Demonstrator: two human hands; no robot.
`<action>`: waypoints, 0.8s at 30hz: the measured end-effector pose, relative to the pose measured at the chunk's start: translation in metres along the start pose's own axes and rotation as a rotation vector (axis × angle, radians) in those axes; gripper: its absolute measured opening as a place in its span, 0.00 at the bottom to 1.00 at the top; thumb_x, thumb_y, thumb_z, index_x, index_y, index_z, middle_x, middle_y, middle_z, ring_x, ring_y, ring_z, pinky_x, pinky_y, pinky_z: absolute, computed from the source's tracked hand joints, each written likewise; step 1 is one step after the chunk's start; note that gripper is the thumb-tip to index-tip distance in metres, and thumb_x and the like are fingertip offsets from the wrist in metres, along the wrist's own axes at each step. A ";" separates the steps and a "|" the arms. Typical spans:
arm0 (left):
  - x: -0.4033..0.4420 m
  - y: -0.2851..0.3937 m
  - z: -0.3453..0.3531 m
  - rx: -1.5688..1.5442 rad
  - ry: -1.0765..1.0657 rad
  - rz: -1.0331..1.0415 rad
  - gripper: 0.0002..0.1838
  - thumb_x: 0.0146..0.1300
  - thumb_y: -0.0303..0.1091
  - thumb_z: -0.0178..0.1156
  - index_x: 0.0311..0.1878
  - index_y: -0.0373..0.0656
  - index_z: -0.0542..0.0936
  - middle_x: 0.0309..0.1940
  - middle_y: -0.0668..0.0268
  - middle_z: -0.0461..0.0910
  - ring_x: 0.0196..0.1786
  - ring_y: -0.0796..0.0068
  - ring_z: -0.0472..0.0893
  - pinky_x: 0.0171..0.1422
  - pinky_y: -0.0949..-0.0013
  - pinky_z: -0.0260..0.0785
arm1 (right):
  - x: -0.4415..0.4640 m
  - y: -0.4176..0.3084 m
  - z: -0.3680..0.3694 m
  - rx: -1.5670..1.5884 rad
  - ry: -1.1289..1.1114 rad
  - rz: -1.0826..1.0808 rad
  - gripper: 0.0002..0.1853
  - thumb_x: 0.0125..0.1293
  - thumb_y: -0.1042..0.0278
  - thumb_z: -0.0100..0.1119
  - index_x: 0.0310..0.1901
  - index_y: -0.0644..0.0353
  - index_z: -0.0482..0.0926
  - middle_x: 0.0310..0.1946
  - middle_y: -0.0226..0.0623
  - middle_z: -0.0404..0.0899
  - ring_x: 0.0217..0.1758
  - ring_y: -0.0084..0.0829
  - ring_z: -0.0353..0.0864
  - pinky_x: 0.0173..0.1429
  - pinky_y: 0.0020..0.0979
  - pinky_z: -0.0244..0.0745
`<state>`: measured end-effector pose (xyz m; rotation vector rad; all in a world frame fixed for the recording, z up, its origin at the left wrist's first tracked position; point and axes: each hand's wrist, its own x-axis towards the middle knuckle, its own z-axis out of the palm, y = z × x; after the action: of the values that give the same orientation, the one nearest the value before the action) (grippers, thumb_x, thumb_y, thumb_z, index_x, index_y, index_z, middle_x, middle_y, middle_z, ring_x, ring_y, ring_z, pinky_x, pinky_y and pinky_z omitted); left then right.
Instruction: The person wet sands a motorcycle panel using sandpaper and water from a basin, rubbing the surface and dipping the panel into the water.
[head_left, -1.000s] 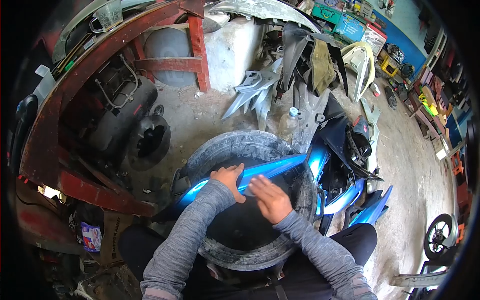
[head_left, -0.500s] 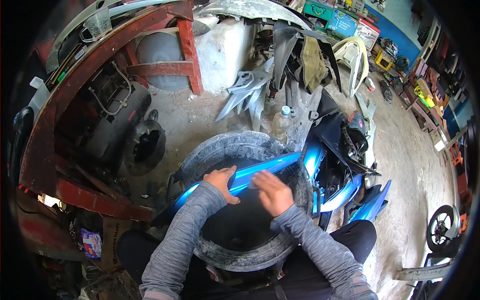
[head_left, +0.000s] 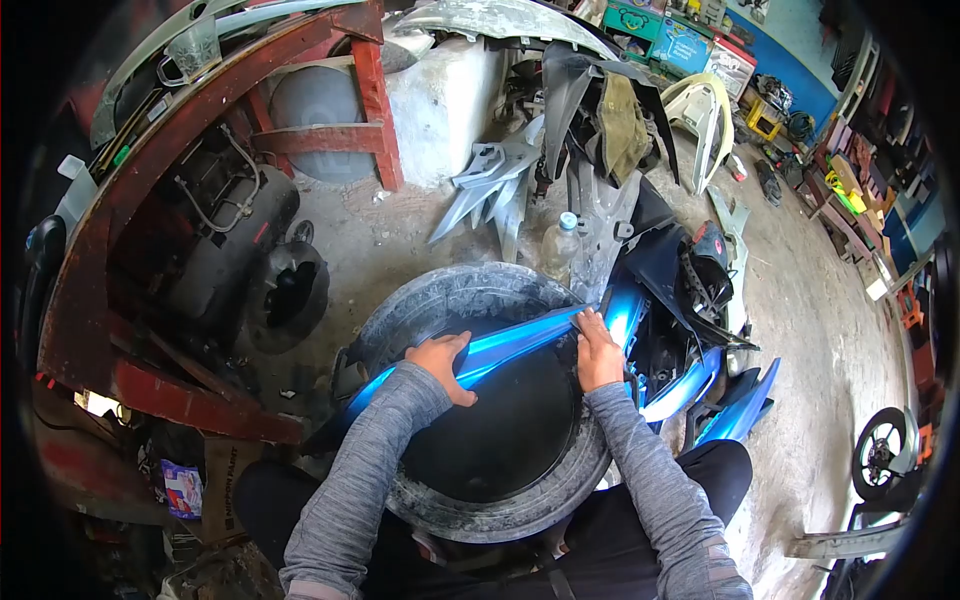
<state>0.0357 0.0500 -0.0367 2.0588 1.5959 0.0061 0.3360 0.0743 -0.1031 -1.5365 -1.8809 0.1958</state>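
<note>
A long, narrow, glossy blue motorcycle fairing panel point(head_left: 505, 343) lies slantwise across the top of a round black tub point(head_left: 480, 520) whose rim is smeared with grey. My left hand point(head_left: 440, 366) grips the panel near its middle, thumb on the near side and fingers over the far side. At the panel's right end, by the tub's rim, my right hand point(head_left: 598, 352) is closed on the tip with fingers bent over it. Anything under those fingers is hidden. Dark liquid point(head_left: 490, 430) seems to fill the tub below the panel.
Blue and black motorcycle body parts point(head_left: 670, 330) crowd the tub's right side. Behind it stand a clear plastic bottle point(head_left: 562, 245) and grey fairing pieces point(head_left: 495, 185). A red frame point(head_left: 200, 400) and a dark tank point(head_left: 235, 240) are on the left.
My right hand has moved right, from above the panel's middle to its right end, where it now touches. My left hand and the panel stay nearly where they were.
</note>
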 end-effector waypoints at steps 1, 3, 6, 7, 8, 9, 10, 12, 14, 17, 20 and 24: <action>-0.001 0.000 -0.001 -0.001 0.002 -0.002 0.58 0.43 0.52 0.77 0.78 0.46 0.61 0.75 0.57 0.67 0.74 0.58 0.69 0.79 0.47 0.58 | -0.001 -0.005 -0.001 0.023 -0.009 0.011 0.22 0.65 0.77 0.55 0.62 0.62 0.79 0.67 0.49 0.75 0.73 0.50 0.70 0.76 0.46 0.64; -0.002 0.003 -0.004 0.005 -0.009 -0.030 0.58 0.43 0.52 0.77 0.78 0.46 0.62 0.74 0.56 0.68 0.74 0.57 0.69 0.79 0.47 0.58 | -0.009 -0.017 0.002 0.018 -0.017 -0.031 0.22 0.65 0.76 0.55 0.61 0.62 0.79 0.67 0.48 0.76 0.73 0.50 0.71 0.75 0.48 0.65; -0.002 0.006 -0.004 0.019 -0.010 -0.054 0.58 0.42 0.53 0.77 0.78 0.48 0.62 0.74 0.55 0.68 0.74 0.56 0.69 0.79 0.47 0.58 | -0.022 -0.050 0.000 0.058 -0.046 -0.143 0.21 0.64 0.75 0.56 0.59 0.61 0.80 0.64 0.47 0.78 0.72 0.50 0.72 0.74 0.50 0.66; -0.002 0.004 -0.002 0.021 -0.011 -0.055 0.58 0.42 0.53 0.77 0.78 0.48 0.62 0.74 0.55 0.68 0.74 0.56 0.69 0.79 0.47 0.58 | -0.025 -0.062 -0.003 0.118 -0.052 -0.180 0.19 0.64 0.76 0.56 0.58 0.62 0.81 0.62 0.48 0.79 0.70 0.50 0.74 0.72 0.49 0.68; -0.002 0.002 0.002 0.033 0.031 -0.050 0.59 0.39 0.54 0.78 0.78 0.49 0.63 0.72 0.54 0.69 0.73 0.53 0.70 0.77 0.47 0.60 | -0.027 -0.071 -0.006 0.178 -0.058 -0.217 0.18 0.64 0.76 0.56 0.56 0.62 0.82 0.60 0.48 0.81 0.69 0.51 0.75 0.71 0.48 0.70; -0.004 0.003 0.001 0.044 0.075 -0.045 0.61 0.35 0.56 0.79 0.77 0.51 0.64 0.70 0.54 0.71 0.72 0.51 0.71 0.75 0.47 0.62 | -0.027 -0.078 -0.012 0.179 -0.057 -0.217 0.18 0.64 0.76 0.56 0.56 0.62 0.82 0.60 0.48 0.81 0.69 0.51 0.75 0.71 0.48 0.70; -0.005 0.004 0.000 0.045 0.074 -0.046 0.61 0.35 0.56 0.79 0.77 0.51 0.64 0.70 0.54 0.71 0.72 0.51 0.71 0.75 0.47 0.62 | -0.027 -0.084 -0.017 0.310 -0.087 -0.217 0.17 0.64 0.77 0.55 0.54 0.63 0.82 0.57 0.48 0.82 0.66 0.51 0.78 0.69 0.46 0.72; -0.010 0.009 -0.004 0.155 0.179 -0.058 0.61 0.36 0.55 0.79 0.77 0.53 0.63 0.66 0.55 0.72 0.68 0.53 0.73 0.71 0.47 0.64 | -0.024 -0.092 -0.026 0.442 -0.117 -0.220 0.16 0.65 0.77 0.55 0.53 0.64 0.83 0.54 0.49 0.84 0.64 0.51 0.80 0.67 0.44 0.75; -0.019 0.016 -0.012 0.201 0.283 -0.051 0.60 0.37 0.54 0.80 0.77 0.55 0.62 0.60 0.57 0.73 0.64 0.55 0.75 0.67 0.47 0.66 | -0.023 -0.098 -0.030 0.471 0.008 -0.077 0.14 0.66 0.77 0.54 0.50 0.65 0.84 0.51 0.50 0.85 0.60 0.51 0.82 0.65 0.42 0.77; -0.032 0.035 -0.035 0.168 0.391 -0.094 0.57 0.40 0.52 0.80 0.76 0.56 0.62 0.57 0.57 0.73 0.61 0.55 0.75 0.63 0.49 0.66 | -0.016 -0.090 -0.026 0.580 0.029 0.099 0.13 0.68 0.76 0.55 0.50 0.65 0.85 0.44 0.48 0.86 0.49 0.40 0.87 0.57 0.35 0.78; -0.047 0.060 -0.062 0.116 0.534 -0.047 0.57 0.41 0.53 0.79 0.76 0.56 0.62 0.54 0.55 0.75 0.57 0.52 0.78 0.61 0.51 0.70 | -0.013 -0.087 -0.028 0.612 0.001 0.267 0.13 0.69 0.74 0.56 0.50 0.63 0.85 0.35 0.43 0.87 0.38 0.27 0.85 0.47 0.30 0.77; -0.062 0.094 -0.109 0.003 0.689 -0.073 0.56 0.37 0.55 0.81 0.73 0.50 0.68 0.51 0.53 0.77 0.53 0.49 0.82 0.59 0.53 0.74 | -0.007 -0.088 -0.036 0.548 -0.040 0.236 0.13 0.69 0.72 0.55 0.51 0.61 0.85 0.35 0.44 0.86 0.37 0.27 0.84 0.46 0.30 0.77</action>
<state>0.0666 0.0229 0.1142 2.1186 2.0491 0.7588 0.2870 0.0315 -0.0339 -1.3619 -1.4968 0.7839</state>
